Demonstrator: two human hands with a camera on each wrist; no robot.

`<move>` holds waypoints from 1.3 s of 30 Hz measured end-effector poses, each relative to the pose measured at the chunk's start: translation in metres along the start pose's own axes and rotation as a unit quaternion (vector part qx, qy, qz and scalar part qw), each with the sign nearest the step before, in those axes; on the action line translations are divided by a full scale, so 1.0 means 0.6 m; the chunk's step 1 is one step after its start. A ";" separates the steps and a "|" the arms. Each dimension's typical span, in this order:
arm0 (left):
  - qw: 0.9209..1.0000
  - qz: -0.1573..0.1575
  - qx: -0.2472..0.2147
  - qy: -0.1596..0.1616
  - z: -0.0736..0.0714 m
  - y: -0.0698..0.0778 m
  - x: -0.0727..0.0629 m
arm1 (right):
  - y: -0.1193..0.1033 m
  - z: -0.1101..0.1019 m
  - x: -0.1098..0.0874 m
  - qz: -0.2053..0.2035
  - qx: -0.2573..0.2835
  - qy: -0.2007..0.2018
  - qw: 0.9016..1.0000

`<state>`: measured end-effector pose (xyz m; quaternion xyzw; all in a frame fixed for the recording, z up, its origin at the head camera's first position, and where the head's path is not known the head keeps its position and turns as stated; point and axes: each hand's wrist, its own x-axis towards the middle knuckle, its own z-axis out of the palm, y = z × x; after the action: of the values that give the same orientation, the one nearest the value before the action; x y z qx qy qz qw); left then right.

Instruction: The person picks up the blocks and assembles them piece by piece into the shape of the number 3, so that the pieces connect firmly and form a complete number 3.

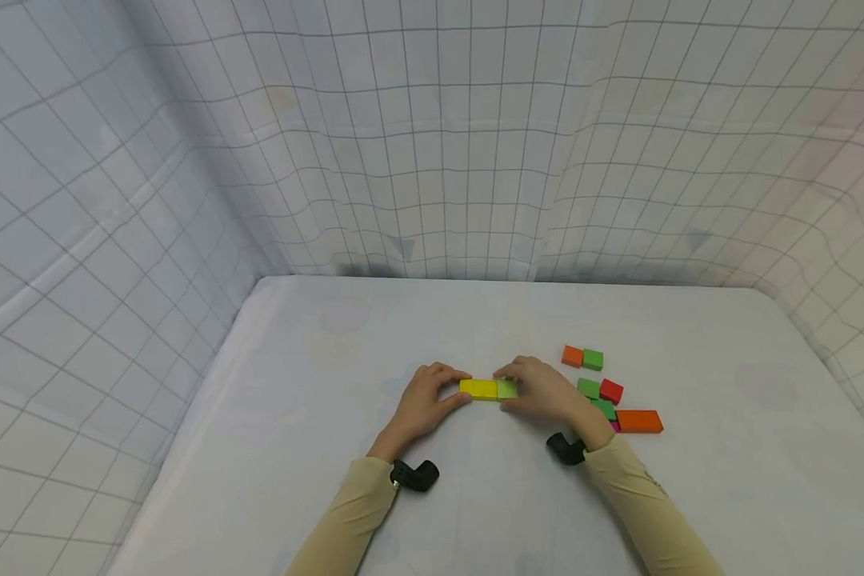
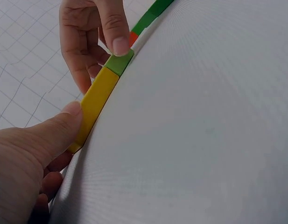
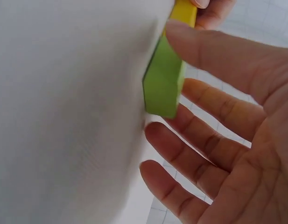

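Note:
A yellow block (image 1: 483,390) and a light green block (image 1: 507,390) lie end to end in a row on the white table. My left hand (image 1: 423,400) pinches the yellow block at its left end, thumb on the near side. From the other side, my right hand (image 1: 546,391) holds the light green block between thumb and fingers. In the left wrist view the yellow block (image 2: 99,95) meets the light green block (image 2: 119,63). The right wrist view shows the free end of the light green block (image 3: 161,88), with the lower fingers spread beside it.
Right of my right hand lie loose blocks: a small orange block (image 1: 572,356) beside a green block (image 1: 593,359), another green block (image 1: 588,388), a red block (image 1: 611,390) and a long orange block (image 1: 639,422). A grid-patterned white curtain (image 1: 461,144) stands behind the table.

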<state>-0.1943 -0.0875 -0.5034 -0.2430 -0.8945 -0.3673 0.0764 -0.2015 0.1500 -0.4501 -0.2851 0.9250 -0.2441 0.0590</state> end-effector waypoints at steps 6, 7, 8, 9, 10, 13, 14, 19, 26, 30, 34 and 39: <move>1.000 -0.011 -0.003 -0.008 0.003 0.001 -0.001 | 0.032 -0.020 -0.015 0.034 0.040 0.004 0.999; 1.000 -0.015 -0.004 -0.012 0.003 0.002 -0.001 | 0.039 -0.027 -0.019 0.041 0.044 0.007 0.998; 1.000 -0.018 -0.005 -0.015 0.003 0.003 -0.002 | 0.045 -0.035 -0.023 0.049 0.046 0.013 0.998; 1.000 -0.023 -0.005 -0.019 0.002 0.004 -0.002 | 0.052 -0.043 -0.027 0.055 0.045 0.018 0.997; 0.999 -0.024 -0.004 -0.021 0.002 0.004 -0.002 | 0.059 -0.051 -0.030 0.061 0.037 0.024 0.997; 0.999 -0.030 -0.001 -0.025 0.001 0.004 -0.001 | 0.076 -0.078 -0.037 0.080 -0.008 0.040 0.996; 0.999 -0.033 0.000 -0.027 0.001 0.003 -0.001 | 0.082 -0.086 -0.037 0.087 -0.024 0.044 0.995; 0.999 -0.043 0.001 -0.029 0.000 0.001 0.000 | 0.095 -0.113 -0.040 0.128 -0.107 0.041 0.985; 0.999 -0.037 0.001 -0.026 0.000 0.000 0.000 | 0.102 -0.123 -0.034 0.144 -0.175 0.007 0.974; 0.999 -0.032 0.002 -0.025 -0.001 0.001 0.000 | 0.101 -0.119 -0.027 0.139 -0.182 0.006 0.973; 0.999 -0.032 0.004 -0.025 -0.003 0.002 0.000 | 0.098 -0.109 -0.016 0.133 -0.175 0.009 0.975; 0.999 -0.027 0.002 -0.019 -0.005 0.004 0.001 | 0.094 -0.093 -0.005 0.121 -0.171 -0.001 0.978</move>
<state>-0.1936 -0.0881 -0.4995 -0.2254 -0.9028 -0.3628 0.0499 -0.2408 0.2155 -0.4285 -0.1767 0.9807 -0.0736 0.0392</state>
